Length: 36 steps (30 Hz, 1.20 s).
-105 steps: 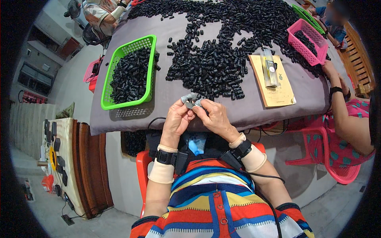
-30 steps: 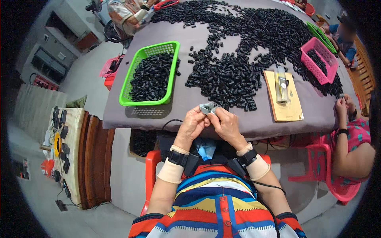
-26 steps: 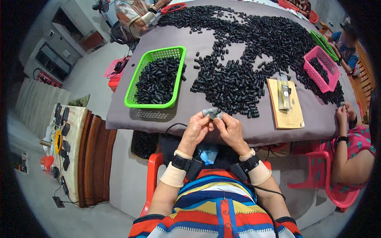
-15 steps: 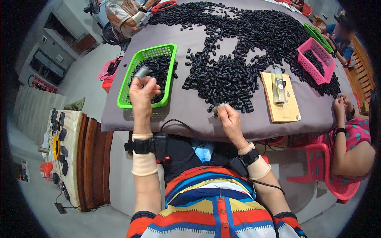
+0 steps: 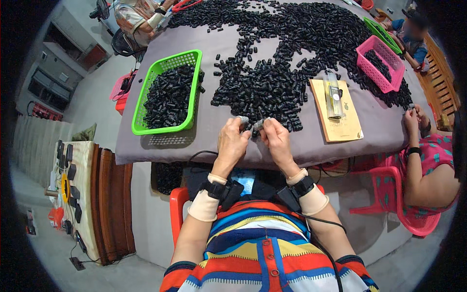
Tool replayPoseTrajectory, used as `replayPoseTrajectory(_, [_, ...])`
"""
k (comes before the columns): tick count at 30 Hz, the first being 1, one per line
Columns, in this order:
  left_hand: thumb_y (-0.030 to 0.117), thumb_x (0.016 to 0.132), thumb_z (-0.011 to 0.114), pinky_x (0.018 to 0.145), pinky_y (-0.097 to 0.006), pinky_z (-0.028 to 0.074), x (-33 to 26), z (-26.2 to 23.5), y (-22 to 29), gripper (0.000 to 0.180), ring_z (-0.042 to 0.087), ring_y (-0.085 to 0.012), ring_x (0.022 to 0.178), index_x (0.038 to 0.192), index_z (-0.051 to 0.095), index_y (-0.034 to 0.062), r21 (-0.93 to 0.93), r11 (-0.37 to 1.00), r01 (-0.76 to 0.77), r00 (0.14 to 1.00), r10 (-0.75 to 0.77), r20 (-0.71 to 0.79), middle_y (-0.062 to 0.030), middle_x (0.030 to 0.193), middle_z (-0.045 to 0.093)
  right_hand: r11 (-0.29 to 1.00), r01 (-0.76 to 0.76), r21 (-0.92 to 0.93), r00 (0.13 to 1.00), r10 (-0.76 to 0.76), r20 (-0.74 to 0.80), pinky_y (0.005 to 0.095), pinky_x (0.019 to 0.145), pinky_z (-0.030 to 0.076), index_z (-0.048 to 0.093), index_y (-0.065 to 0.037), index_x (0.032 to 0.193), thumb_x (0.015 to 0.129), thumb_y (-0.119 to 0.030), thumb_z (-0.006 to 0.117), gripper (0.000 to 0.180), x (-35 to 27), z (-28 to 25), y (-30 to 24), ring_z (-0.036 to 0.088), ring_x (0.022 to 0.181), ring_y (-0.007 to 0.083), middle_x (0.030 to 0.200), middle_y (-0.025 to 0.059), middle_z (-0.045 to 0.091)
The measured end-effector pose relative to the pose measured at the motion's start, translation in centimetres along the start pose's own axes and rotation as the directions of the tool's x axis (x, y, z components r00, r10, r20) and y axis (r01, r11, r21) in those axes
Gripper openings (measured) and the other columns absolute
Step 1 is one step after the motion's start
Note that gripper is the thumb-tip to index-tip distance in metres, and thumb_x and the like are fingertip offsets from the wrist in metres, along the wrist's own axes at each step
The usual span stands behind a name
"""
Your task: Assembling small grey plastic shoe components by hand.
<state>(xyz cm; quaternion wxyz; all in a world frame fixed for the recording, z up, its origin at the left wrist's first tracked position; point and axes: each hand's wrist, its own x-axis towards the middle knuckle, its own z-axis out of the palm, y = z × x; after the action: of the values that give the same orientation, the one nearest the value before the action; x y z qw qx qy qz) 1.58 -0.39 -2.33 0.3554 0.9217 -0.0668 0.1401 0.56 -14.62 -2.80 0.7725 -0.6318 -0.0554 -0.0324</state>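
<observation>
My left hand (image 5: 232, 142) and my right hand (image 5: 277, 139) are close together over the table's near edge, in front of a pile of small black cylindrical pieces (image 5: 258, 90). Grey coverings wrap some of my fingertips. The fingers of both hands are bent into a pinch, and a bit of black shows between them. Too small and partly hidden, whatever they grip cannot be made out. To the left of my hands, a green plastic basket (image 5: 138, 108) holds many of the same black pieces.
A yellowish booklet (image 5: 346, 127) lies right of the pile, with a clear ruler-like tool (image 5: 334, 104) on it. Beyond stands a pink basket (image 5: 396, 80). A co-worker's hands (image 5: 416, 117) are at the right edge; another person's arm (image 5: 151, 19) is far left.
My left hand has moved from above the green basket to the right, beside my right hand. My right hand has barely moved. The view has shifted slightly.
</observation>
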Motion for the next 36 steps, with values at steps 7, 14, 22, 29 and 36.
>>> replayPoseTrajectory(7, [-0.001, 0.071, 0.066, 0.06, -0.023, 0.046, -0.3, -1.4, 0.0, 0.032, 0.055, -0.0091, 0.068, 0.102, 0.06, 0.0027, -0.442, 0.872, 0.211, 0.977, -0.177, 0.117, -0.0015, 0.079, 0.057, 0.999, 0.035, 0.004, 0.999, -0.035, -0.027, 0.0209, 0.049, 0.034, 0.049, -0.007, 0.071, 0.091, -0.026, 0.055, 0.028, 0.2, 0.3, 0.2, 0.039, 0.056, 0.0027, 0.059, -0.0053, 0.043])
replayPoseTrajectory(14, [-0.004, 0.074, 0.065, 0.059, -0.019, 0.046, -1.0, -2.2, 0.7, 0.032, 0.056, -0.0058, 0.071, 0.104, 0.059, 0.0029, -0.474, 0.87, 0.134, 0.985, -0.067, 0.157, 0.0005, 0.084, 0.058, 0.961, 0.121, -0.247, 0.993, -0.121, 0.019, 0.0271, 0.048, 0.038, 0.054, -0.001, 0.076, 0.08, -0.017, 0.065, 0.019, 0.2, 0.1, 1.0, 0.045, 0.052, 0.0084, 0.059, 0.0049, 0.054])
replayPoseTrajectory(22, [0.0, 0.079, 0.063, 0.059, -0.02, 0.048, -1.5, -0.9, 0.2, 0.023, 0.058, -0.0074, 0.069, 0.103, 0.06, -0.0001, -0.858, 0.42, 0.296, 0.952, -0.205, 0.228, -0.0025, 0.084, 0.061, 0.994, -0.031, -0.1, 0.998, 0.037, 0.055, 0.0251, 0.048, 0.037, 0.055, -0.001, 0.077, 0.079, -0.011, 0.065, 0.014, -0.1, 0.2, -0.3, 0.044, 0.054, 0.0056, 0.058, -0.0006, 0.053])
replayPoseTrajectory(29, [0.004, 0.084, 0.059, 0.055, -0.019, 0.047, -1.5, -0.4, 0.1, 0.024, 0.057, -0.0077, 0.063, 0.107, 0.06, 0.0, -0.88, 0.236, 0.412, 0.894, -0.294, 0.339, -0.0039, 0.081, 0.063, 0.976, 0.076, -0.206, 0.996, -0.065, 0.057, 0.0221, 0.051, 0.038, 0.055, -0.004, 0.078, 0.078, -0.01, 0.067, 0.014, -0.1, 0.2, 0.8, 0.045, 0.059, 0.0031, 0.065, -0.003, 0.055])
replayPoseTrajectory(36, [0.006, 0.089, 0.053, 0.055, -0.02, 0.047, -1.6, 0.0, -1.5, 0.024, 0.056, -0.0102, 0.063, 0.113, 0.056, 0.0009, -0.903, -0.013, 0.429, 0.892, -0.149, 0.426, -0.0043, 0.082, 0.061, 0.97, 0.185, -0.155, 0.982, -0.187, 0.002, 0.0285, 0.051, 0.04, 0.05, -0.002, 0.077, 0.084, -0.024, 0.061, 0.025, 0.1, 0.7, 1.0, 0.045, 0.057, 0.0097, 0.062, 0.0049, 0.053])
